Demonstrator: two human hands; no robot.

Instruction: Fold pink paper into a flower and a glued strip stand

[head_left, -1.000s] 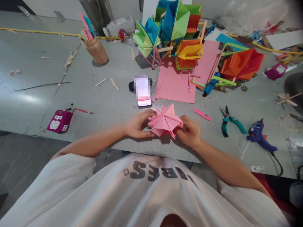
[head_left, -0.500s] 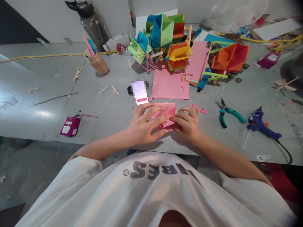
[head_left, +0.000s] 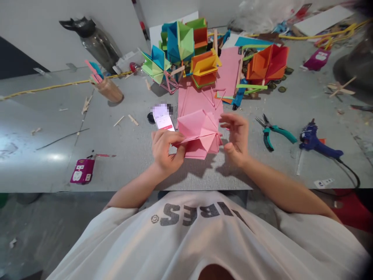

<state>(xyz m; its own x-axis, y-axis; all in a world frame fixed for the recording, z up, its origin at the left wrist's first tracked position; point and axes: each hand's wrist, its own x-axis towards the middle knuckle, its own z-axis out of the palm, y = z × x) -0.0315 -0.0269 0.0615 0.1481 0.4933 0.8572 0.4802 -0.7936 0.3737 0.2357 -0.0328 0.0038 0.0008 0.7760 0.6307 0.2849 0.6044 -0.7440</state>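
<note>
A pink folded paper shape [head_left: 199,132] with fanned pleats is held just above the grey table [head_left: 122,171], near its front edge. My left hand [head_left: 166,149] grips its left side, thumb on top. My right hand [head_left: 237,136] hovers at its right side with the fingers spread and curled, barely touching the paper or just off it. A phone [head_left: 163,118] lies right behind the left hand. Flat pink paper sheets [head_left: 195,101] lie behind the folded shape.
Colourful folded paper models [head_left: 180,50] and an orange one [head_left: 268,62] stand at the back. Teal pliers [head_left: 271,130] and a blue glue gun [head_left: 316,142] lie right. A cup of sticks [head_left: 106,87], a dark bottle [head_left: 93,39] and a magenta box [head_left: 82,171] are left.
The folded pink piece went from pressed flat under both hands to lifted and fanned open. My right hand has let go and opened; the left keeps hold. The view tilted upward.
</note>
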